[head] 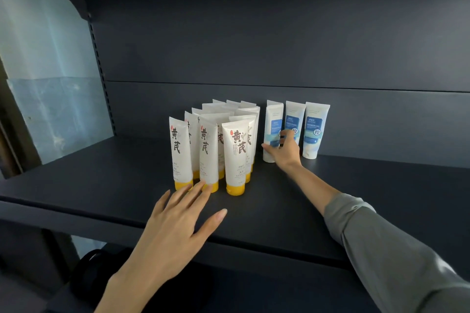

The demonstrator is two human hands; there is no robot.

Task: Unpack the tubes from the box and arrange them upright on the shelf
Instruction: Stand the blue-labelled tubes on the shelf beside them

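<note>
Two hands were at work over the shelf (101,173), and only the right hand (282,151) had anything in its grasp: its fingers and thumb were wrapped narrowly round the middle blue-labelled tube (292,129) of a row of three, low on the body, with the thumb tip reaching across toward the left blue-labelled tube (272,132) just beside it. The right blue-labelled tube (314,131) stood free, near the hand but apart from it. All three stood on their caps toward the back of the shelf, long axes vertical, crimped ends up, so the held tube lay straight ahead of the palm and any nudge would be a sideways slide, not a lift. The left hand (178,221) was spread wide and flat, holding nothing, near the front edge of the shelf; its fingertips (203,185) lay at or just short of the yellow caps of the front row of the yellow-capped tubes (216,145), and whether they touched could not be told. That cluster stood upright in ranks left of the blue row, near the shelf's middle. The box was out of view. By my reading the unpacking was well along, and the right hand, the nearer one, was squaring the blue row; the risk was tipping a neighbour.
</note>
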